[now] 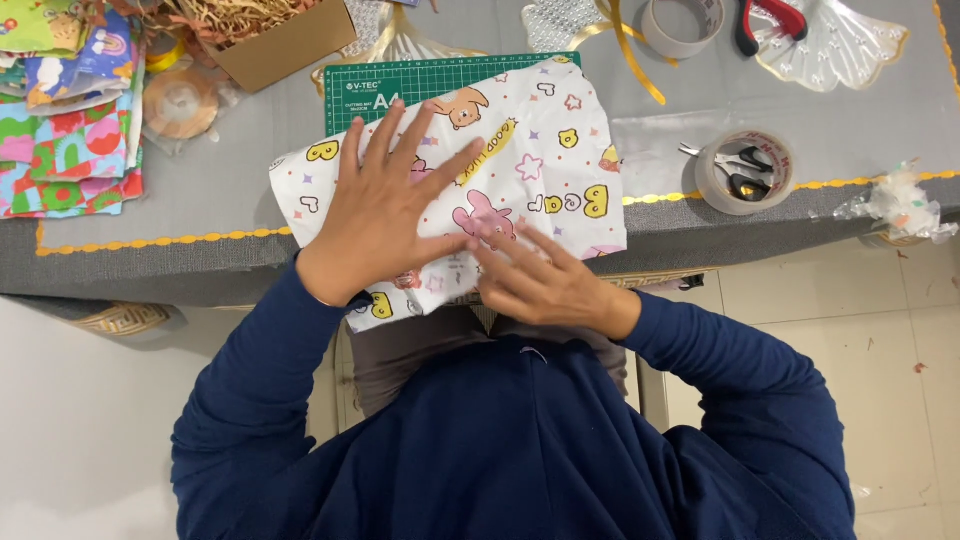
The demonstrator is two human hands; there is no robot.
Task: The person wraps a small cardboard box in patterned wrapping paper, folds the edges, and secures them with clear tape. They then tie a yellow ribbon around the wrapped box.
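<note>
A sheet of white wrapping paper [545,150] printed with cartoon animals, stars and letters lies over a green cutting mat [430,85] at the near edge of a grey table [220,190]. My left hand [385,205] lies flat on the paper's left half, fingers spread. My right hand [540,280] rests at the paper's near edge, fingers pointing left and pressing along the paper where it hangs past the table edge. Neither hand grips anything. Both arms are in dark blue sleeves.
A stack of colourful papers [65,130] sits at the left. A cardboard box [270,35] of shredded filler stands behind the mat. Two tape rolls [745,172], one with small scissors [738,160] inside, red-handled pliers [770,20] and gold ribbon [630,55] lie to the right.
</note>
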